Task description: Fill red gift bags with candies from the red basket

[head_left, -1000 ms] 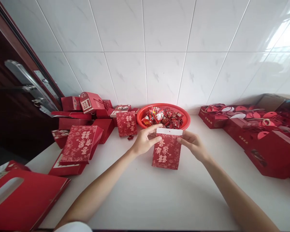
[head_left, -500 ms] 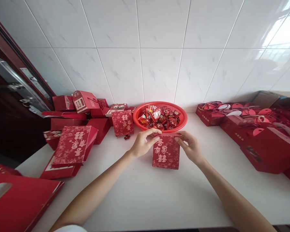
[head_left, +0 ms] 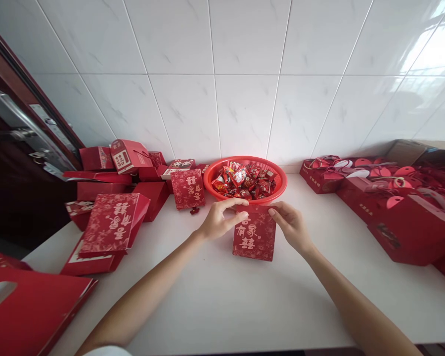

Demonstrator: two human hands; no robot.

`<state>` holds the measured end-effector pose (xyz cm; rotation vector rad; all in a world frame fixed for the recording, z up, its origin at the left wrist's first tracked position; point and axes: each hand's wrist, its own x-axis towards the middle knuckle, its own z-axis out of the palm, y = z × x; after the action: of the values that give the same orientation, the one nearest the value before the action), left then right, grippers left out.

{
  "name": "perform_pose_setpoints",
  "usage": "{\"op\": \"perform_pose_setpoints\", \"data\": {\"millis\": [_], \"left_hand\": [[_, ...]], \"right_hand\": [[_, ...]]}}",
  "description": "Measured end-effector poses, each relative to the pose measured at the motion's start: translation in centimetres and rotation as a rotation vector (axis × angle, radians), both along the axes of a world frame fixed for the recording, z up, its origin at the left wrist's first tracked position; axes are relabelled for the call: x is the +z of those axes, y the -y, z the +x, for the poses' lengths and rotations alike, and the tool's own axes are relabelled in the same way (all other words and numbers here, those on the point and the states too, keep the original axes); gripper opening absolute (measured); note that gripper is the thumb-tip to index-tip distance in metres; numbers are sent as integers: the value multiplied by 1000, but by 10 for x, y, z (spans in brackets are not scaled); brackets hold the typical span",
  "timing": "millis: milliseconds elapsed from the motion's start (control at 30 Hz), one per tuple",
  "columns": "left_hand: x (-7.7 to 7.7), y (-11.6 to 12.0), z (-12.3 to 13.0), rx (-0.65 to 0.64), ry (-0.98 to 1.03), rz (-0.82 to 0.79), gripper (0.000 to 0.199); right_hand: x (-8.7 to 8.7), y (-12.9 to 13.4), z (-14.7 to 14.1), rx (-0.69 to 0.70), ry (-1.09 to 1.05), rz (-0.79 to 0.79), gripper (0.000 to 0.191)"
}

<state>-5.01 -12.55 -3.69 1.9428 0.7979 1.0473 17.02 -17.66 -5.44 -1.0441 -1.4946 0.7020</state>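
Note:
A red paper candy box (head_left: 255,240) with pale Chinese characters stands upright on the white table in front of me. My left hand (head_left: 222,217) pinches its upper left corner between thumb and fingers. At the upper right corner, my right hand (head_left: 289,225) grips it the same way. A plain red strip along the box's top edge, between the two thumbs, overlaps the upper character. Just behind the box sits a red plastic basket (head_left: 283,185) filled with wrapped candies (head_left: 241,177). My fingertips behind the box's top edge are partly hidden.
Several red boxes lie piled on the left, among them a patterned box (head_left: 113,222) and a box with a handle hole (head_left: 33,311). Another patterned box (head_left: 188,189) leans left of the basket. Red boxes with ribbons (head_left: 419,227) line the right side. A tiled wall (head_left: 244,113) rises behind.
The strip at the box's top edge has folded down toward me and now covers part of the upper character. Both hands keep nearly the same place.

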Motion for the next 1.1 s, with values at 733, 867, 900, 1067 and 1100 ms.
{"op": "perform_pose_setpoints", "data": {"millis": [733, 867, 900, 1067, 1100], "left_hand": [[-7, -1, 3, -10, -23, -47, 57], [-13, 0, 5, 33, -46, -4, 29], [-16, 0, 6, 28, -65, 2, 30], [-29, 1, 9, -48, -141, -27, 42], [-32, 1, 10, -58, -148, -32, 42]], "right_hand": [[28, 2, 48, -91, -15, -9, 33], [40, 10, 88, -427, -145, 105, 33], [41, 13, 97, -508, -166, 130, 34], [29, 27, 142, -873, -166, 157, 34], [25, 27, 150, -931, -136, 136, 34]]}}
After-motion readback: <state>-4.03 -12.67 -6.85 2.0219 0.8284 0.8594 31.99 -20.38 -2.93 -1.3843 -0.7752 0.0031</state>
